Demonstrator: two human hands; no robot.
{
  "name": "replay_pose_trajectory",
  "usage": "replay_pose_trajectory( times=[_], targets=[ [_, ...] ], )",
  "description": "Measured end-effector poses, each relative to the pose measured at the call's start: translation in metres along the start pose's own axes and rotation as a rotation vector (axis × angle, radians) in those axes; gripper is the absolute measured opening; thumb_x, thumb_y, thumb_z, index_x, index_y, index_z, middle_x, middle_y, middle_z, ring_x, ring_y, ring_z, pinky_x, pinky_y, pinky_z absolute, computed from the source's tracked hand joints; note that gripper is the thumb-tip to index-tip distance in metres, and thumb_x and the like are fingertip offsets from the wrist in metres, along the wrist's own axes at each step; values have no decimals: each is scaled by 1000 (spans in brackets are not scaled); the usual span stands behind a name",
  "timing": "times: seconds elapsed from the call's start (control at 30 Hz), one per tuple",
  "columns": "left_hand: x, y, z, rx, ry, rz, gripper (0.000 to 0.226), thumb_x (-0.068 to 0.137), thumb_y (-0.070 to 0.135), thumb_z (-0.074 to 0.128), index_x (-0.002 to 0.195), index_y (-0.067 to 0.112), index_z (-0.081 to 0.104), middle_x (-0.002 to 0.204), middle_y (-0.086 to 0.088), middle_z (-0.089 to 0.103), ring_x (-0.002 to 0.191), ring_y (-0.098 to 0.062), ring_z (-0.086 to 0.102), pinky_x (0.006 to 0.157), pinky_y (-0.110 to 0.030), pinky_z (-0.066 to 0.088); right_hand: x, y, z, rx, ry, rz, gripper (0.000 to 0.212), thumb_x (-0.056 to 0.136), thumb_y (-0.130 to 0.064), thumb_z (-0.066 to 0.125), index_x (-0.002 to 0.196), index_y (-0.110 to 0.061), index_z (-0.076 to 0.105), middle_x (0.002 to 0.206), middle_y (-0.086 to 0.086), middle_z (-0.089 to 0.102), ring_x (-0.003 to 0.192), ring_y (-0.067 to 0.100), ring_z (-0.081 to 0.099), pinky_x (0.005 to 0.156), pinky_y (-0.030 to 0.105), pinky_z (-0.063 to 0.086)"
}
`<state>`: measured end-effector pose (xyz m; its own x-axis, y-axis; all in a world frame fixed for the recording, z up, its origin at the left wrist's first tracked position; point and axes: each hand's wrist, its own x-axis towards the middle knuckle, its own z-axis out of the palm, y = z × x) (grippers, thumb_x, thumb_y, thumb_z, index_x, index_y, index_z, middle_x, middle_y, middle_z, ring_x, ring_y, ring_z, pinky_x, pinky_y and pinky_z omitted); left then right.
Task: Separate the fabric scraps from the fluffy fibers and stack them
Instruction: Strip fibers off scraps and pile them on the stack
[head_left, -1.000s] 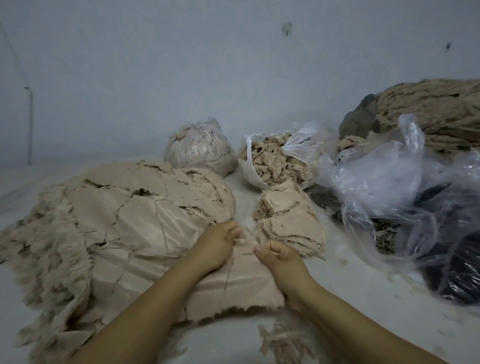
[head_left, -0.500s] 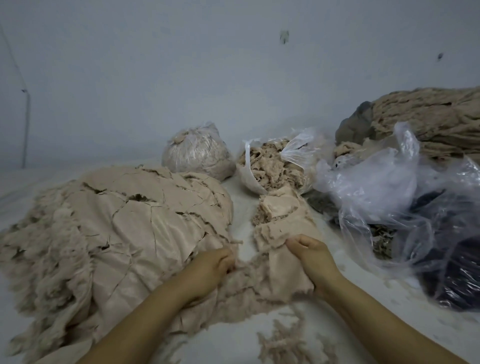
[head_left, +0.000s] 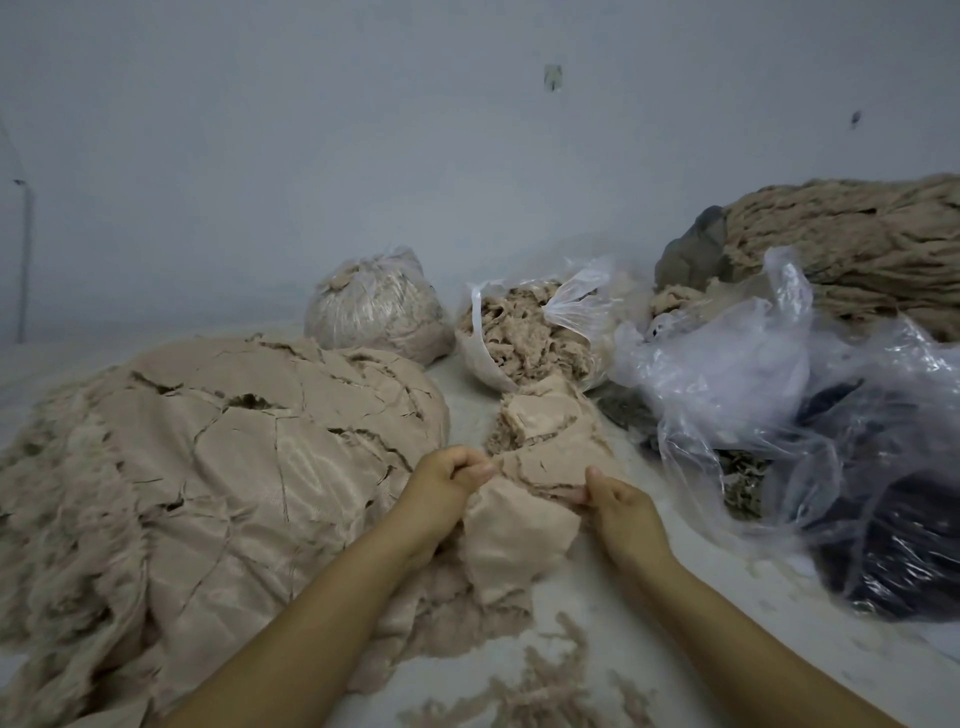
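I see my left hand (head_left: 449, 480) and right hand (head_left: 610, 501) pinching one scrap (head_left: 519, 530); clinging fluff (head_left: 452, 618) could ride onto the stack (head_left: 550, 436).

Matt beige cloth scraps (head_left: 519, 535) — glossy plastic bags (head_left: 727, 384).

A pale floor (head_left: 675, 649) carries a big fabric mound (head_left: 218, 467), a scrap stack (head_left: 545, 431), filled bags (head_left: 379, 306) and loose fibers (head_left: 540, 691).
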<state>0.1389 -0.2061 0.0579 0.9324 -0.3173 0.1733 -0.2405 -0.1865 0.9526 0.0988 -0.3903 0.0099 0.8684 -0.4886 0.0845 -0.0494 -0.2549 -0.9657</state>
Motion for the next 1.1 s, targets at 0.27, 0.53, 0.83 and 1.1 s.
replay_pose_trajectory(
  times=[0.27, 0.53, 0.83, 1.1],
  targets=[
    [13, 19, 10, -380, -124, -116, 18, 94, 9, 53, 77, 9, 60, 63, -3, 59, 55, -12, 52, 54, -24, 43, -16, -12, 8, 411, -491, 261, 65, 71, -63, 60, 100, -7, 74, 83, 5, 68, 71, 20, 62, 66, 33, 55],
    [26, 10, 9, -378, -48, -197, 24, 92, -4, 43, 79, 10, 58, 57, 0, 54, 47, -6, 50, 45, -18, 43, -3, -16, 8, 799, -221, 430, 25, 93, -16, 58, 108, 4, 62, 100, 20, 68, 80, 29, 65, 57, 35, 58],
    [46, 4, 12, -207, 121, -174, 21, 81, -10, 65, 82, 11, 61, 81, -8, 59, 66, -16, 58, 53, -16, 53, 51, -32, 0, 310, 160, -13, 12, 86, -24, 70, 91, -15, 75, 88, 0, 72, 79, 13, 63, 72, 23, 48],
    [45, -10, 24, 224, 169, 63, 23, 90, 26, 62, 111, 18, 57, 110, 4, 59, 102, -11, 54, 90, -25, 43, 56, -29, 18, 166, -28, -152, 15, 85, -22, 71, 71, -25, 75, 76, -9, 73, 74, 5, 63, 75, 24, 50]
  ],
)
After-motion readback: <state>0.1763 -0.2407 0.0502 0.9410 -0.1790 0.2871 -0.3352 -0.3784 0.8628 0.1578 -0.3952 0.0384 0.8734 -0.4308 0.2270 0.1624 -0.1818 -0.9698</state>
